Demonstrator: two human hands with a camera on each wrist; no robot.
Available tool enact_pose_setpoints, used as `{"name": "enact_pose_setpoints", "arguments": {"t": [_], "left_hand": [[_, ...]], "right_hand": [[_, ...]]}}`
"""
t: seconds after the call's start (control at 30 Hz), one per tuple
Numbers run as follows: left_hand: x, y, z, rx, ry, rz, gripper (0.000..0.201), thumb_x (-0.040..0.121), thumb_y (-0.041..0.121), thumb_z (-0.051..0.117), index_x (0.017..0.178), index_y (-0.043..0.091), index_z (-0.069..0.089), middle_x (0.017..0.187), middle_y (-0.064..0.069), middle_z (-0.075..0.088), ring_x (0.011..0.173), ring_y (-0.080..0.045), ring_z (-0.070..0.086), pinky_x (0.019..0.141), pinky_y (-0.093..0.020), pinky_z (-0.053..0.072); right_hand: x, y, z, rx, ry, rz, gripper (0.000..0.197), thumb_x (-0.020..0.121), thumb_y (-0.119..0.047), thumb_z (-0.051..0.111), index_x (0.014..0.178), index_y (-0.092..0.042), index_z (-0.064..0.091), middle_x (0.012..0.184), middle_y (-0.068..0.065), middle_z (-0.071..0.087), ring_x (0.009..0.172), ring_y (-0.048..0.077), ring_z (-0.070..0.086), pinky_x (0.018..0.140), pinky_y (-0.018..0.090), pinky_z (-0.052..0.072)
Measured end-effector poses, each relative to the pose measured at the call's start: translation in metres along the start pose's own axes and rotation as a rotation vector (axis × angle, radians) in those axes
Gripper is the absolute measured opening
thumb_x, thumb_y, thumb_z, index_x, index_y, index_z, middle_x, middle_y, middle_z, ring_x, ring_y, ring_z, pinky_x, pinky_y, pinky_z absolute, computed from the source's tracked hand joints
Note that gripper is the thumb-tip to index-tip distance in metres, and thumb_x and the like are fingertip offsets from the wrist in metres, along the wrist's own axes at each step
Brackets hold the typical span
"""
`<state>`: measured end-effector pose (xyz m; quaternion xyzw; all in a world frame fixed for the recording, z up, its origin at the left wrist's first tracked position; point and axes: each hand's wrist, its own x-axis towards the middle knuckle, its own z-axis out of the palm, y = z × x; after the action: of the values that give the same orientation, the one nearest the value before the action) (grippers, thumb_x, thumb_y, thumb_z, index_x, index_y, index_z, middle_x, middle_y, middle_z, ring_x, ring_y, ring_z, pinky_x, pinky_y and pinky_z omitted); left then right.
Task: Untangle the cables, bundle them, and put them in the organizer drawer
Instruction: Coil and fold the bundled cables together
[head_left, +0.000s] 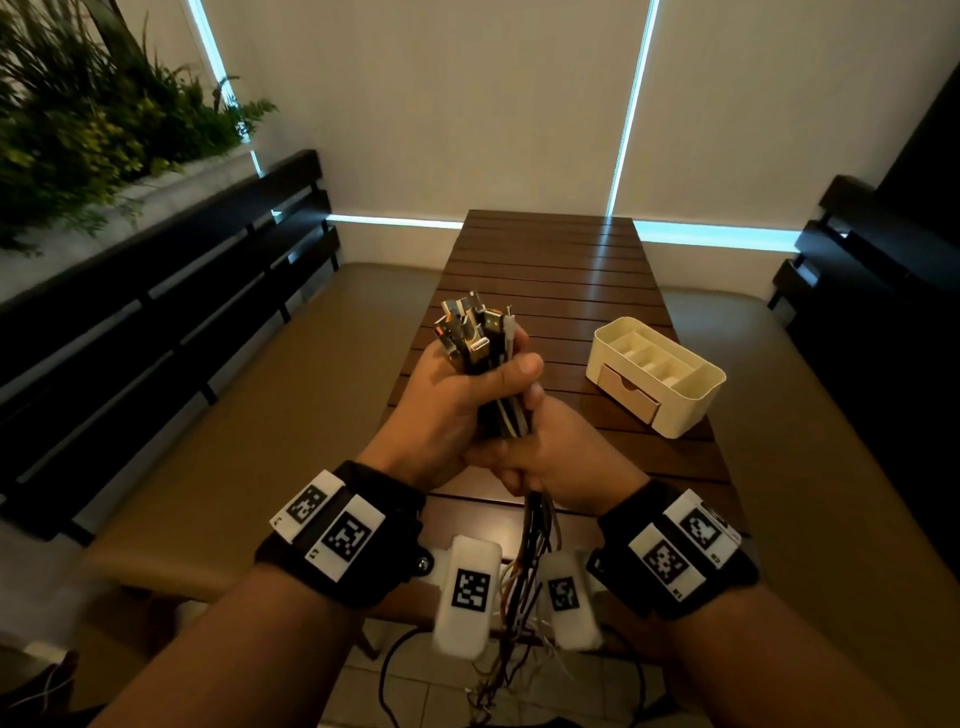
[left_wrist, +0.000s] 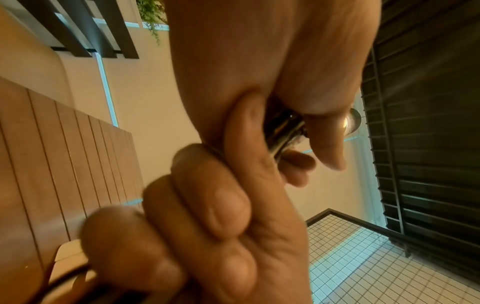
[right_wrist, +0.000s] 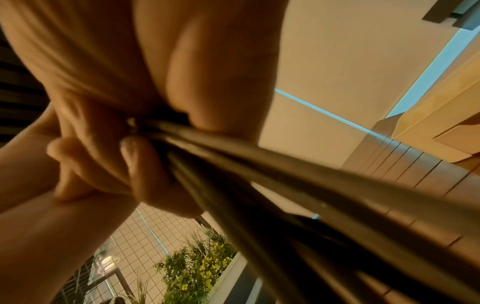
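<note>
While held upright above the slatted wooden table (head_left: 561, 270), the cables (head_left: 506, 410) are wrapped by the left hand (head_left: 447, 410) just under their metal plugs. Lower down, the smooth cords are clenched by the right hand (head_left: 566, 457). Well to the right, the cream plastic organizer (head_left: 657, 405) is seen, its small drawer (head_left: 626, 396) closed.

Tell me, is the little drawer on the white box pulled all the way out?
No, the drawer sits pushed into the white box, its front about level with the box's wall.
</note>
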<state>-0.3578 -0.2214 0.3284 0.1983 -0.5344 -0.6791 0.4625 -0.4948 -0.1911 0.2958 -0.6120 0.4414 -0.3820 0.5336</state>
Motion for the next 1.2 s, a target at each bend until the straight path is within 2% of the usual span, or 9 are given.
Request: {"name": "enact_pose_setpoints", "arguments": {"t": [0.17, 0.4, 0.47, 0.57, 0.7, 0.87, 0.97, 1.07, 1.2], "left_hand": [[-0.001, 0.004, -0.005, -0.112, 0.068, 0.038, 0.034, 0.084, 0.002, 0.068, 0.117, 0.008, 0.061, 0.092, -0.009, 0.071, 0.095, -0.024, 0.069, 0.084, -0.034, 0.056], [-0.002, 0.01, -0.004, -0.191, 0.138, -0.01, 0.031, 0.083, 0.011, 0.061, 0.112, 0.001, 0.062, 0.079, -0.009, 0.07, 0.078, -0.02, 0.072, 0.072, -0.031, 0.06], [-0.005, 0.011, -0.006, -0.189, 0.131, -0.014, 0.026, 0.082, 0.011, 0.062, 0.106, 0.002, 0.064, 0.077, -0.009, 0.07, 0.072, -0.019, 0.071, 0.07, -0.032, 0.06], [-0.007, 0.011, -0.012, -0.196, 0.076, -0.025, 0.022, 0.088, 0.008, 0.061, 0.108, 0.0, 0.064, 0.083, -0.01, 0.07, 0.073, -0.018, 0.07, 0.072, -0.031, 0.06], [-0.009, 0.007, -0.016, -0.185, -0.019, -0.047, 0.017, 0.093, 0.005, 0.06, 0.109, 0.001, 0.063, 0.082, -0.011, 0.068, 0.072, -0.019, 0.068, 0.067, -0.028, 0.059], [-0.011, 0.006, -0.019, -0.166, -0.041, -0.049, 0.021, 0.089, 0.003, 0.059, 0.109, 0.0, 0.064, 0.088, -0.015, 0.067, 0.074, -0.024, 0.066, 0.068, -0.033, 0.058], [-0.014, 0.008, -0.022, -0.149, -0.069, -0.054, 0.015, 0.09, 0.002, 0.056, 0.104, -0.003, 0.061, 0.077, -0.012, 0.063, 0.068, -0.021, 0.063, 0.068, -0.032, 0.054], [-0.015, 0.01, -0.021, -0.141, -0.102, -0.058, 0.013, 0.09, 0.002, 0.055, 0.101, 0.0, 0.059, 0.074, -0.01, 0.061, 0.065, -0.018, 0.062, 0.067, -0.029, 0.053], [-0.017, 0.011, -0.023, -0.165, -0.124, -0.083, 0.016, 0.088, 0.002, 0.057, 0.103, 0.0, 0.061, 0.073, -0.008, 0.064, 0.064, -0.015, 0.063, 0.063, -0.025, 0.055]], "right_hand": [[0.005, -0.003, 0.004, 0.055, 0.128, -0.039, 0.033, 0.094, -0.005, 0.06, 0.122, -0.021, 0.053, 0.055, -0.004, 0.053, 0.047, 0.012, 0.045, 0.046, 0.026, 0.038], [0.007, -0.01, 0.013, -0.028, 0.066, -0.068, 0.014, 0.093, -0.01, 0.065, 0.098, -0.02, 0.056, 0.06, -0.005, 0.057, 0.049, 0.007, 0.052, 0.048, 0.022, 0.044], [0.004, -0.017, 0.004, -0.08, -0.044, -0.058, 0.034, 0.087, -0.024, 0.073, 0.116, -0.022, 0.057, 0.085, -0.009, 0.07, 0.078, 0.008, 0.067, 0.068, 0.026, 0.054], [0.003, -0.031, -0.011, 0.037, 0.006, -0.136, 0.071, 0.08, -0.038, 0.074, 0.143, -0.038, 0.042, 0.129, -0.009, 0.061, 0.116, 0.011, 0.061, 0.095, 0.034, 0.052], [0.006, -0.05, -0.007, 0.191, 0.143, -0.244, 0.064, 0.088, -0.038, 0.069, 0.144, -0.022, 0.044, 0.101, 0.001, 0.066, 0.064, 0.011, 0.055, 0.06, 0.028, 0.051], [0.006, -0.063, 0.007, 0.012, 0.132, -0.261, 0.05, 0.093, -0.029, 0.053, 0.142, -0.026, 0.048, 0.059, 0.0, 0.053, 0.045, 0.01, 0.04, 0.045, 0.026, 0.043], [0.007, -0.066, 0.007, -0.092, 0.108, -0.292, 0.05, 0.098, -0.027, 0.053, 0.147, -0.028, 0.042, 0.091, -0.007, 0.07, 0.051, 0.014, 0.049, 0.052, 0.029, 0.05], [0.01, -0.066, 0.004, -0.104, 0.03, -0.343, 0.058, 0.098, -0.019, 0.051, 0.151, -0.034, 0.031, 0.153, -0.007, 0.044, 0.052, 0.013, 0.05, 0.05, 0.027, 0.051], [0.013, -0.064, 0.003, -0.09, -0.026, -0.29, 0.055, 0.097, -0.023, 0.051, 0.151, -0.027, 0.039, 0.131, 0.019, 0.059, 0.054, 0.013, 0.053, 0.052, 0.025, 0.052]]}}
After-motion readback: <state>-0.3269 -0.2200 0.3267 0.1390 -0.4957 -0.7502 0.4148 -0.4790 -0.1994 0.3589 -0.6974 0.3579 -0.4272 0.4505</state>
